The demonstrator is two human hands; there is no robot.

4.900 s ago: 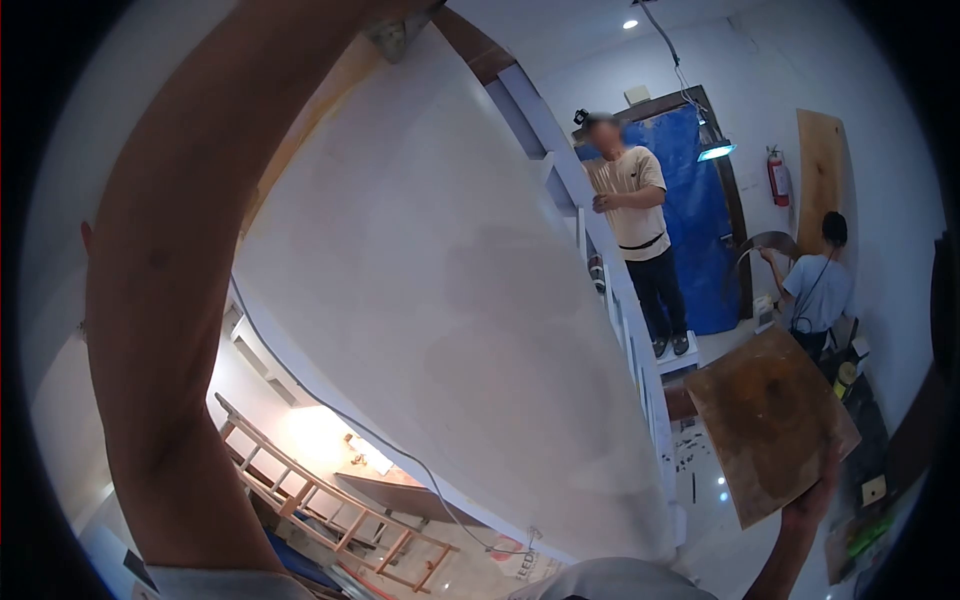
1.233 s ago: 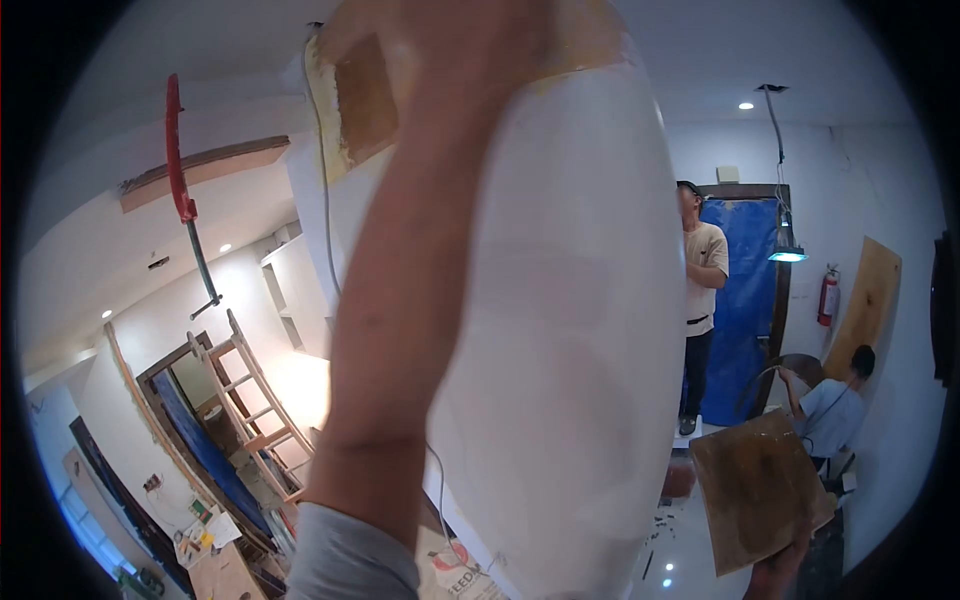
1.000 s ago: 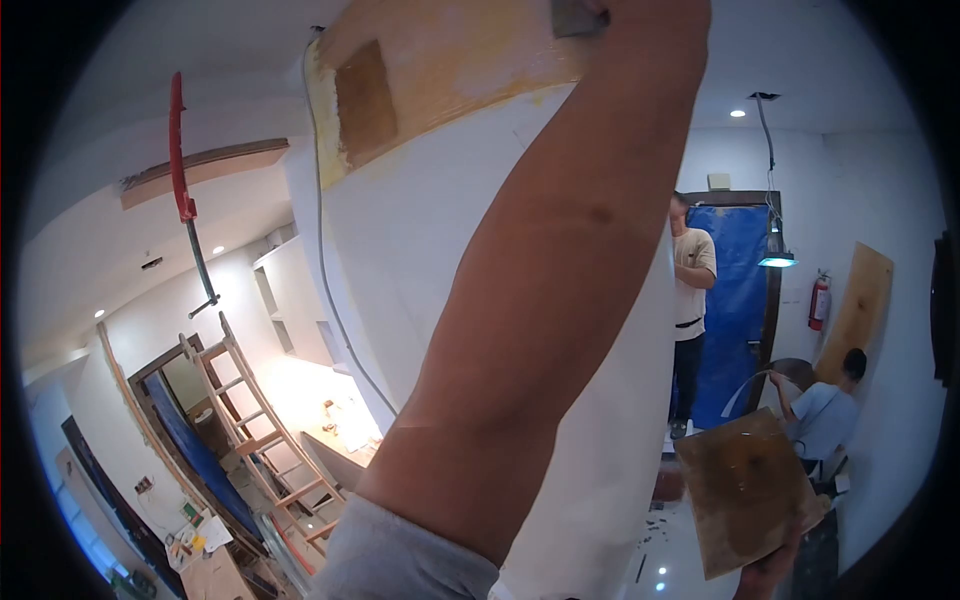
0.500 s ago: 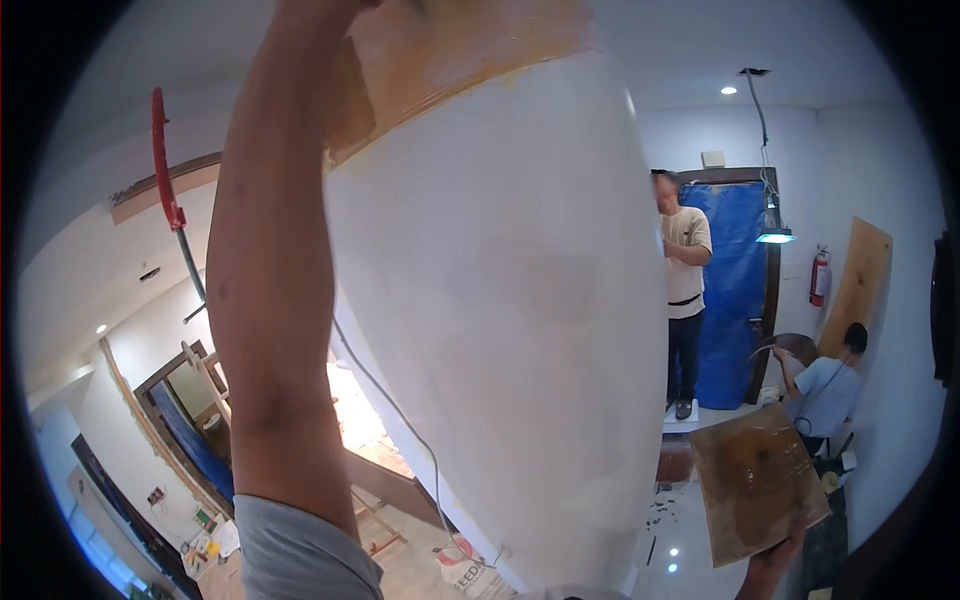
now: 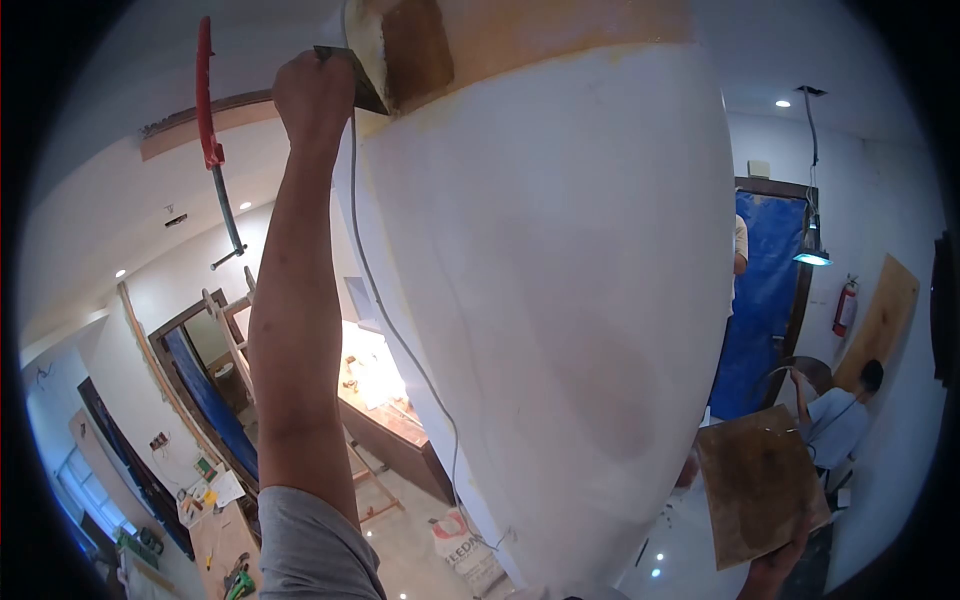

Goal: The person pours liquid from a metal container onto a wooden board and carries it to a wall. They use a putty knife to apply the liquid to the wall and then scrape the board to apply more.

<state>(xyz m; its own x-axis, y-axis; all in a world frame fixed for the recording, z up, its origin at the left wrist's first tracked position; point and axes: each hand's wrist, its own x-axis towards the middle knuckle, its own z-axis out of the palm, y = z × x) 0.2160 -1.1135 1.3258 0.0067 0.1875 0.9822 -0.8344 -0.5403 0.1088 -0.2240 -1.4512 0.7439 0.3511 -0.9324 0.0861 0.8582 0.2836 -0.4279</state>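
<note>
My left hand is raised at the upper left, its fingers closed on a dark flat-bladed scraper. The blade meets the left edge of a big white curved panel. Across the panel's top runs a tan, wet-looking coated band with a darker brown patch. Down at the lower right, my right hand grips the bottom edge of a square brown board, whose face looks stained and smeared. A grey cable hangs along the panel's left edge.
A red bar clamp hangs at upper left. On the right are a person in a light shirt, a lit work lamp and a blue-covered door. A cluttered workbench and a printed sack stand below.
My left hand with the scraper has come down from the top edge of view to the panel's left edge. The view has shifted, and the standing person is now mostly hidden behind the panel.
</note>
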